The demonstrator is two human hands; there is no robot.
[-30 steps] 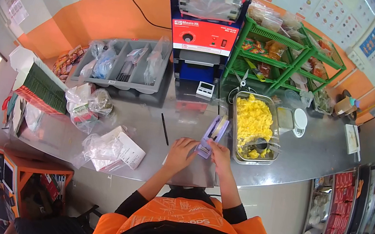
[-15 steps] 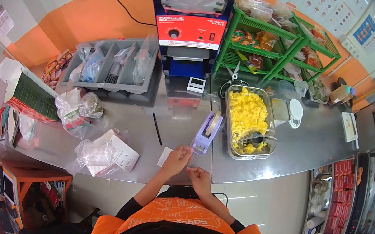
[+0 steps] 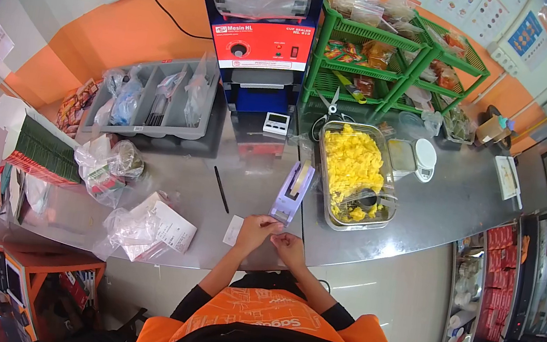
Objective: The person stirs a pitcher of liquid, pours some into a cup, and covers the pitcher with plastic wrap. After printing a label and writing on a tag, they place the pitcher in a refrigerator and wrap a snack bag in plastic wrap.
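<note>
Left hand [image 3: 255, 230], right hand [image 3: 291, 247] (fingers meeting), tape dispenser [image 3: 291, 192] just beyond

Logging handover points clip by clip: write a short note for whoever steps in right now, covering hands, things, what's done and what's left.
Left hand: at the counter's front edge, fingertips meeting the right hand's. Too small to tell if it pinches anything.
Right hand: beside it, fingers curled toward the left. Same doubt.
Things: tape dispenser stands just beyond the hands, untouched. Paper slip lies flat left of the left hand. Pen lies further back. Tray of yellow food sits right of the dispenser.
Done: no finished piece shows.
Left: the slip lies bare, probably yet to be handled.
</note>
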